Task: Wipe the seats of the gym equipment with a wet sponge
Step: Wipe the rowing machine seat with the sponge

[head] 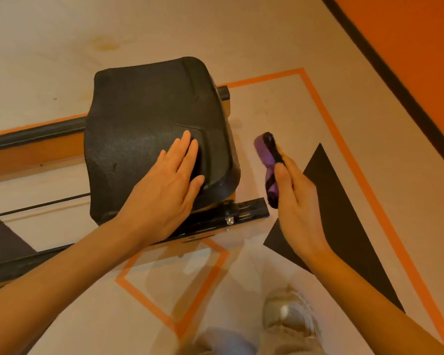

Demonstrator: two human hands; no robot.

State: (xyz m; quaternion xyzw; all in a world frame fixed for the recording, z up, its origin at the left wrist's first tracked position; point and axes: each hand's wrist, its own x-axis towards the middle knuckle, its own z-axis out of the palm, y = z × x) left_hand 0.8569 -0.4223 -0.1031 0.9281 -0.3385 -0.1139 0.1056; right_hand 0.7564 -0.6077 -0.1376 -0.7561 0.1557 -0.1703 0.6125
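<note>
The seat [149, 129] is bare across its far and left parts; the left hand [164, 185] lies flat on its near right corner. Off the right edge, over open floor [280, 111], the right hand [297, 201] holds the sponge [269, 167]. A black rail [215, 219] runs under the near edge.

The seat [149, 119] presented a black, matt, pebbled covering resembling vinyl or moulded foam, with a scuff near its left edge. The rail [31, 131] beneath appeared dark metal with a dull sheen. The sponge [268, 165] looked soft, purple and black. The floor [280, 106] was smooth and faintly glossy.
</note>
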